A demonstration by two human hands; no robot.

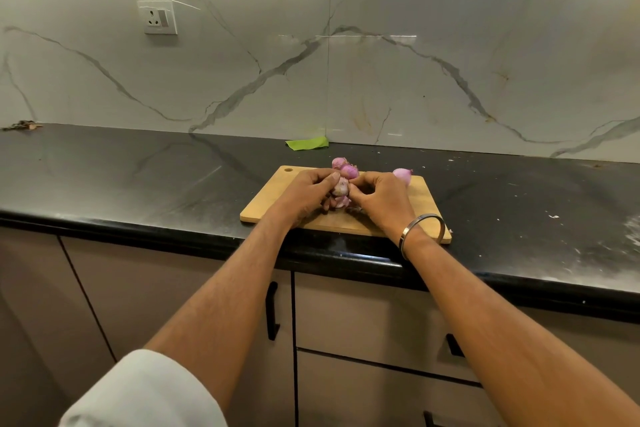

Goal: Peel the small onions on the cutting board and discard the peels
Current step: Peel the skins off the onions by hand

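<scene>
Onion sits between your two hands over the cutting board. Your left hand grips it with curled fingers. Your right hand pinches at its side.

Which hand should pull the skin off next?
Probably the right hand: its fingertips pinch at the onion, while the left hand grips that onion over the cutting board.
</scene>
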